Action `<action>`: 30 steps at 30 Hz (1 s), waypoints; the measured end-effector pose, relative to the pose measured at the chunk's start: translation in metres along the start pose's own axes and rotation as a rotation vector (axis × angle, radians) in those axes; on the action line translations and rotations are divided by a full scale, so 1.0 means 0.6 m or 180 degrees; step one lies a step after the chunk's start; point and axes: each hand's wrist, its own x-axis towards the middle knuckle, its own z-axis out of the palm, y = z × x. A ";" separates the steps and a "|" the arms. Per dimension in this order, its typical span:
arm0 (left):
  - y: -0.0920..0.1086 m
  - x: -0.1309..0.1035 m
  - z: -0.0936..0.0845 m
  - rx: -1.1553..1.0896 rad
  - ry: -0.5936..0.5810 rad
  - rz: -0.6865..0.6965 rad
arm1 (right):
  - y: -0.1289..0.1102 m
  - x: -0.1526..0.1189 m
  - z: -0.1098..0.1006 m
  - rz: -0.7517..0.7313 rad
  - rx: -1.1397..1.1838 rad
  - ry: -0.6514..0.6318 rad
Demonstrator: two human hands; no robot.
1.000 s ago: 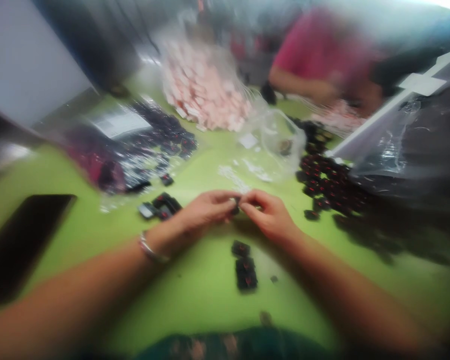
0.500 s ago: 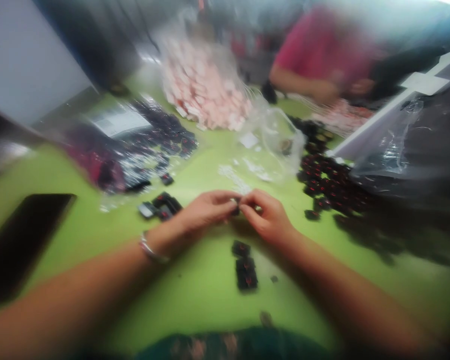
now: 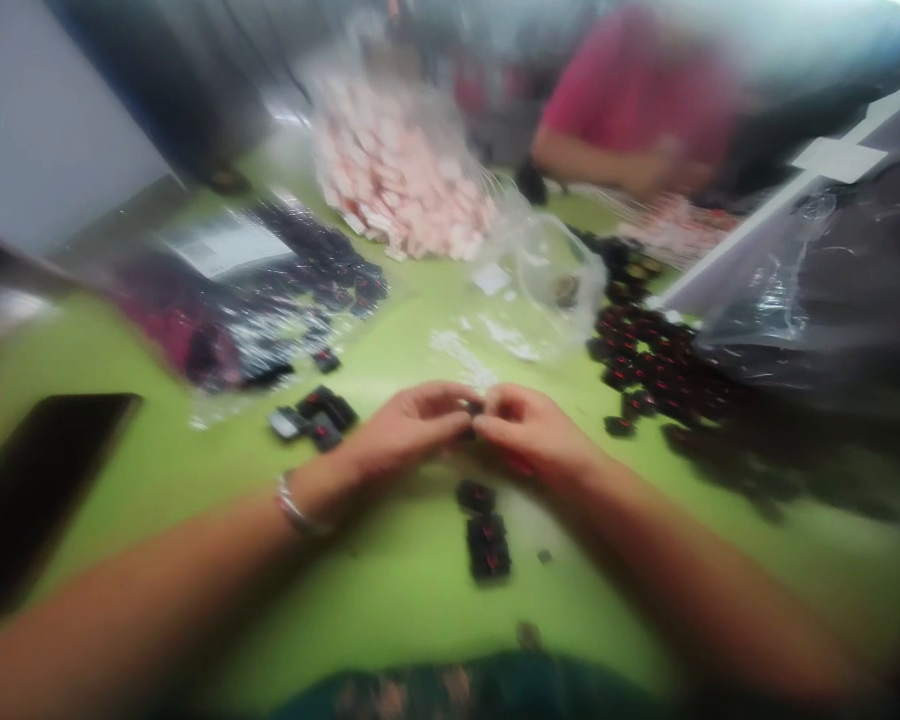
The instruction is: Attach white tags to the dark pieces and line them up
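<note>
Both hands meet over the middle of the green table, fingertips pinched together. My left hand [image 3: 420, 418] is closed on a small black part [image 3: 471, 410], mostly covered by the fingers. My right hand [image 3: 529, 425] is closed against the same part from the other side; whether it also holds a tiny piece is hidden. Just below the hands, a short column of black square parts [image 3: 487, 545] with red marks lies on the table. Small white pieces [image 3: 461, 352] are scattered just beyond the fingertips.
Left are black and grey parts [image 3: 319, 415], a clear bag of black parts [image 3: 330, 265] and a dark flat phone-like slab [image 3: 45, 490]. Behind stands a bag of pale pink pieces [image 3: 405, 180]. A heap of black parts [image 3: 660, 365] lies right; a person in pink [image 3: 637, 100] sits opposite.
My right hand's fingers have closed in over the black part, which is now more covered. The whole view has shifted slightly; the parts on the table lie as before.
</note>
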 end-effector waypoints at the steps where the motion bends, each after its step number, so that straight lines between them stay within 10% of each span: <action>1: -0.001 0.000 0.000 -0.0017 0.0004 -0.0007 | 0.001 0.000 -0.001 0.0035 0.0143 -0.0090; 10: 0.006 0.000 0.006 -0.0254 0.0046 -0.0014 | 0.013 0.010 -0.007 0.0168 0.1088 -0.0398; 30: 0.002 0.000 0.006 0.0125 0.0022 0.0057 | 0.008 0.000 -0.004 -0.0212 -0.0217 -0.0075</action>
